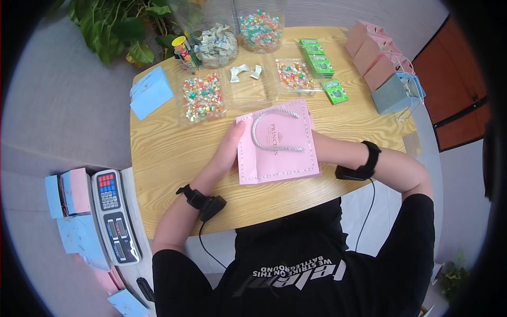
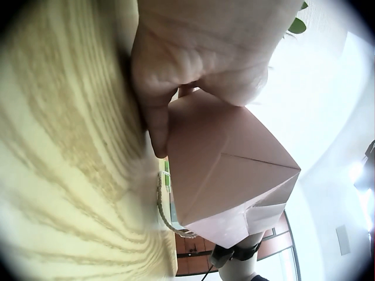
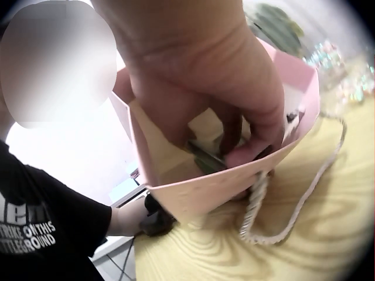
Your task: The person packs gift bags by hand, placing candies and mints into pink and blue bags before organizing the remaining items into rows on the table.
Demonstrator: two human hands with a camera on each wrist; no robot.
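Note:
A pink paper gift bag (image 1: 285, 165) printed "PRINCESS" lies tipped over the table in front of the person, its rope handle (image 1: 255, 129) on the upper face. My left hand (image 1: 231, 145) grips the bag near its closed bottom, thumb along the side; the left wrist view shows the folded base (image 2: 234, 158) beside the palm. My right hand (image 3: 205, 76) reaches in through the bag's mouth, hidden in the head view. Inside, its fingers pinch a small flat dark-green item (image 3: 209, 161), partly covered by the fingers.
Behind the bag stand clear trays of wrapped candies (image 1: 203, 98), a tray with white-wrapped pieces (image 1: 238, 72), candy tubs (image 1: 260, 30) and green boxes (image 1: 336, 91). Paper bags (image 1: 377, 58) line the right edge. A blue bag (image 1: 151, 93) lies left, above a scale (image 1: 116, 216).

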